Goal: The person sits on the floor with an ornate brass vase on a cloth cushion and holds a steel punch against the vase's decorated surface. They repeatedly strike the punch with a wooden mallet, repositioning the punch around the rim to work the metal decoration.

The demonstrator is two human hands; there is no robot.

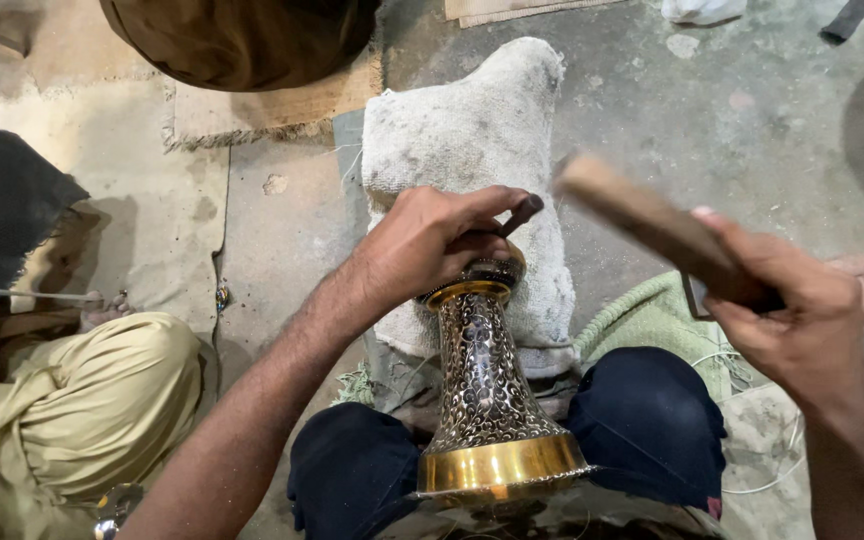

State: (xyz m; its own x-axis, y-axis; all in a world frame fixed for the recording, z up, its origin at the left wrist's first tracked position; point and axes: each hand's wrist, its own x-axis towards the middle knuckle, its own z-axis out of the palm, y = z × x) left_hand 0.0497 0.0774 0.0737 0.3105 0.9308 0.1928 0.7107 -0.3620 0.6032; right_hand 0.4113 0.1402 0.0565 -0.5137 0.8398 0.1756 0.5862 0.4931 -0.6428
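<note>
Left hand (422,240) pinches a small chisel (522,213) against the engraved brass vase (487,385), steadying its tip, while right hand (797,315) grips a wooden mallet (642,222) raised beside it.

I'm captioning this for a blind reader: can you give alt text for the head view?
A person's left hand holds a small chisel against the top of an engraved brass vase braced between their knees, while the right hand raises a wooden mallet. A grey towel lies beyond on the concrete floor.
</note>
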